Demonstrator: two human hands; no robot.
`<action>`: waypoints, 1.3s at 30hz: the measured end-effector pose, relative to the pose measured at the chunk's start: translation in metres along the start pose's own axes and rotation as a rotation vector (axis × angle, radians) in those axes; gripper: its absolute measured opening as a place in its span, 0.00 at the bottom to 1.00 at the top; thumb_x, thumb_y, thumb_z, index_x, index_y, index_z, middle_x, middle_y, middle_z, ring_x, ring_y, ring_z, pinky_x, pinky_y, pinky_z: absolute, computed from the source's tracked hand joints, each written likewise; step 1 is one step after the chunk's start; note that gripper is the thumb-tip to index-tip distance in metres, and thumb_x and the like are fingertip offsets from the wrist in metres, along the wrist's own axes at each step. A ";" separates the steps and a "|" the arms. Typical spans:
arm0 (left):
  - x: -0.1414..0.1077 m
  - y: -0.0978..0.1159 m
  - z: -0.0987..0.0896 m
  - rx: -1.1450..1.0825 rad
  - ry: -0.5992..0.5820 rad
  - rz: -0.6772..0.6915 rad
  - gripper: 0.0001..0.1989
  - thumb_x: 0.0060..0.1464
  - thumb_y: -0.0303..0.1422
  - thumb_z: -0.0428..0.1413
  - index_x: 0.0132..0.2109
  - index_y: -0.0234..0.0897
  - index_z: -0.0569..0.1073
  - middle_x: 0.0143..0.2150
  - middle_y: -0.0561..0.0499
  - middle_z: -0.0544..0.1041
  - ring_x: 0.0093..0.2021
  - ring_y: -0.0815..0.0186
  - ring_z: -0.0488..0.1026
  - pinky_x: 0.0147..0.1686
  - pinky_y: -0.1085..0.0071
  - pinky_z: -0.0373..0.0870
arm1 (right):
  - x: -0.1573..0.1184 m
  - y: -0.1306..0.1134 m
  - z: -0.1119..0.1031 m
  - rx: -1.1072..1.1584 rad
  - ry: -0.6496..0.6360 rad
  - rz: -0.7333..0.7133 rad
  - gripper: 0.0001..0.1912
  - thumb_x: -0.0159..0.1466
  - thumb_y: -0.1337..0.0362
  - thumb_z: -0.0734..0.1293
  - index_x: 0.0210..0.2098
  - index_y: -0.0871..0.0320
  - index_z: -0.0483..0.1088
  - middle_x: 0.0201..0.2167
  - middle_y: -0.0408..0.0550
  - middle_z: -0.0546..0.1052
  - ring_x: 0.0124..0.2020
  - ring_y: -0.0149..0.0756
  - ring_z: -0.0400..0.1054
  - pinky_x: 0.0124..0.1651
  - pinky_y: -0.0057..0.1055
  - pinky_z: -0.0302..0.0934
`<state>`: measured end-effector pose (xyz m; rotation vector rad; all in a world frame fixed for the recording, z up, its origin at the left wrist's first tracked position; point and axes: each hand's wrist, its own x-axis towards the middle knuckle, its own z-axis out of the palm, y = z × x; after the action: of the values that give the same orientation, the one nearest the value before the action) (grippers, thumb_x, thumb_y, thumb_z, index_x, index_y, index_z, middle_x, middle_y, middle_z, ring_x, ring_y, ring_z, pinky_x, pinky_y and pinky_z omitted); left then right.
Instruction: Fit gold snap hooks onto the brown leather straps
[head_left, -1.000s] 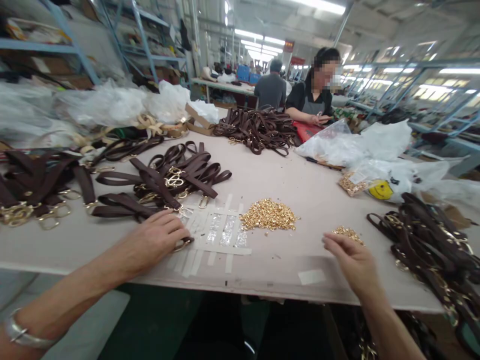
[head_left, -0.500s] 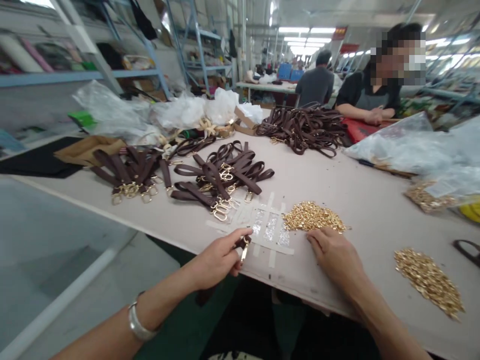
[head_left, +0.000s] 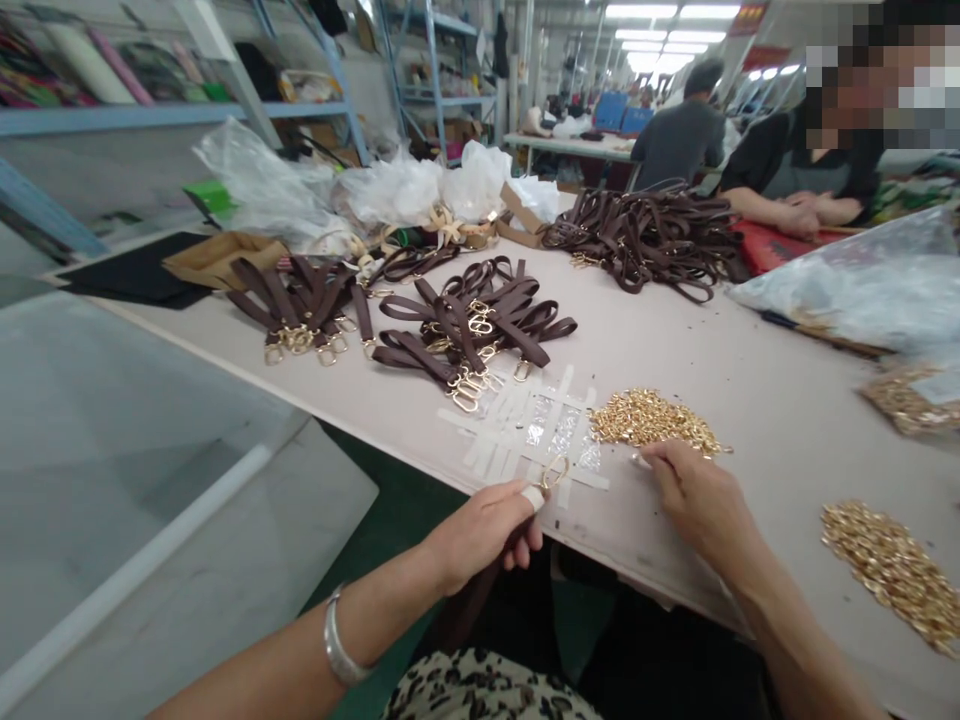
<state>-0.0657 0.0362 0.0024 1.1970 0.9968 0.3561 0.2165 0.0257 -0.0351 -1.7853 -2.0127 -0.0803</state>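
My left hand [head_left: 491, 530] is closed around a dark brown strap [head_left: 517, 535] at the table's front edge. The strap's gold metal clasp [head_left: 553, 473] sticks out past the thumb, over the taped patch [head_left: 564, 425] on the tabletop. A pale wrap covers the thumb tip. Beside the near edge of a pile of small gold metal pieces [head_left: 649, 418], my right hand [head_left: 697, 492] has thumb and forefinger pinched together. Whatever sits between those fingertips is too small to make out. Several finished-looking brown straps with gold clasps [head_left: 472, 325] lie in a heap beyond my left hand.
Another gold heap [head_left: 892, 570] lies at the right. More straps [head_left: 292, 300] are at the left, and a large strap bundle [head_left: 645, 240] is at the back. Plastic bags [head_left: 862, 280] crowd the right side. A co-worker's hands [head_left: 802, 215] rest across the table.
My left hand has turned the clasp from hanging downward to pointing up and away. The right fingers have drawn into a pinch at the pile's edge. The head view has shifted left.
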 end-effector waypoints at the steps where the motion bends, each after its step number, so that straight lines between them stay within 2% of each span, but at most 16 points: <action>1: -0.002 0.001 0.002 -0.043 -0.022 0.015 0.09 0.58 0.34 0.49 0.34 0.33 0.70 0.30 0.52 0.74 0.26 0.72 0.70 0.26 0.77 0.64 | -0.004 -0.002 -0.001 0.057 0.026 0.028 0.09 0.70 0.64 0.60 0.41 0.56 0.72 0.36 0.47 0.79 0.36 0.39 0.73 0.40 0.32 0.63; 3: -0.003 0.002 0.005 -0.141 -0.023 0.033 0.05 0.55 0.29 0.52 0.37 0.32 0.71 0.34 0.49 0.76 0.30 0.71 0.73 0.31 0.76 0.67 | -0.011 -0.007 -0.001 0.096 0.034 0.040 0.10 0.70 0.63 0.60 0.41 0.56 0.73 0.38 0.48 0.79 0.38 0.39 0.73 0.42 0.33 0.64; 8: 0.001 -0.004 0.005 -0.294 0.167 -0.002 0.11 0.58 0.29 0.52 0.47 0.31 0.73 0.43 0.44 0.79 0.35 0.68 0.77 0.33 0.72 0.71 | -0.019 -0.015 0.000 0.087 0.073 0.084 0.12 0.69 0.63 0.60 0.43 0.57 0.74 0.40 0.49 0.80 0.41 0.40 0.74 0.45 0.35 0.64; 12: 0.003 -0.008 0.002 -0.363 0.212 0.015 0.10 0.57 0.30 0.55 0.45 0.31 0.75 0.43 0.45 0.79 0.35 0.68 0.77 0.32 0.74 0.72 | -0.012 -0.019 0.001 0.113 0.086 0.128 0.10 0.68 0.62 0.63 0.44 0.56 0.75 0.40 0.48 0.80 0.42 0.39 0.74 0.46 0.34 0.64; 16: 0.002 -0.011 0.003 -0.420 0.203 0.045 0.10 0.56 0.31 0.57 0.44 0.31 0.76 0.39 0.47 0.80 0.33 0.69 0.77 0.30 0.75 0.71 | 0.002 -0.023 0.008 0.032 0.039 0.101 0.12 0.69 0.62 0.63 0.46 0.57 0.76 0.40 0.50 0.80 0.41 0.41 0.73 0.47 0.36 0.65; 20: 0.002 -0.013 0.008 -0.466 0.183 0.049 0.11 0.55 0.31 0.58 0.45 0.31 0.76 0.38 0.47 0.80 0.32 0.69 0.77 0.29 0.76 0.71 | 0.008 -0.022 0.015 -0.117 0.007 -0.034 0.12 0.69 0.64 0.62 0.44 0.58 0.78 0.35 0.51 0.78 0.38 0.42 0.70 0.44 0.37 0.64; 25: 0.004 -0.014 0.012 -0.517 0.169 0.015 0.11 0.54 0.31 0.58 0.44 0.30 0.76 0.38 0.46 0.80 0.32 0.69 0.78 0.29 0.76 0.71 | 0.008 -0.018 0.013 -0.234 -0.075 -0.250 0.14 0.68 0.71 0.62 0.51 0.63 0.74 0.48 0.57 0.78 0.48 0.46 0.68 0.52 0.41 0.61; 28: 0.005 -0.015 0.012 -0.529 0.161 0.016 0.11 0.54 0.31 0.58 0.44 0.30 0.76 0.38 0.46 0.80 0.32 0.68 0.77 0.29 0.75 0.71 | 0.010 -0.020 0.009 -0.252 -0.132 -0.324 0.15 0.69 0.71 0.61 0.52 0.63 0.72 0.49 0.57 0.77 0.49 0.46 0.68 0.53 0.42 0.60; 31: 0.005 -0.015 0.012 -0.537 0.163 0.015 0.11 0.53 0.31 0.59 0.43 0.31 0.76 0.37 0.46 0.80 0.32 0.68 0.77 0.29 0.74 0.71 | 0.014 -0.027 0.006 -0.240 -0.134 -0.327 0.10 0.69 0.69 0.61 0.44 0.60 0.74 0.42 0.54 0.79 0.43 0.44 0.69 0.49 0.40 0.61; 34: 0.005 -0.015 0.013 -0.549 0.160 0.013 0.11 0.54 0.30 0.58 0.44 0.31 0.76 0.37 0.47 0.79 0.32 0.69 0.77 0.29 0.74 0.71 | 0.016 -0.033 0.005 -0.178 -0.113 -0.264 0.09 0.69 0.69 0.61 0.36 0.58 0.74 0.33 0.51 0.78 0.37 0.42 0.68 0.43 0.37 0.61; 37: 0.005 -0.015 0.015 -0.550 0.146 0.017 0.10 0.54 0.29 0.57 0.44 0.30 0.75 0.37 0.47 0.79 0.31 0.69 0.77 0.30 0.75 0.71 | 0.017 -0.034 0.006 -0.074 -0.087 -0.201 0.07 0.67 0.69 0.63 0.35 0.58 0.73 0.33 0.49 0.78 0.36 0.40 0.69 0.41 0.35 0.61; 39: 0.006 -0.015 0.016 -0.550 0.146 0.016 0.10 0.55 0.29 0.56 0.44 0.29 0.75 0.37 0.47 0.79 0.31 0.69 0.77 0.30 0.75 0.71 | 0.017 -0.034 0.006 -0.052 -0.084 -0.211 0.07 0.67 0.70 0.62 0.37 0.58 0.73 0.34 0.48 0.78 0.37 0.40 0.69 0.42 0.34 0.61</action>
<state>-0.0538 0.0251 -0.0132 0.6871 0.9321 0.6880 0.1807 0.0382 -0.0254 -1.6260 -2.2733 -0.1250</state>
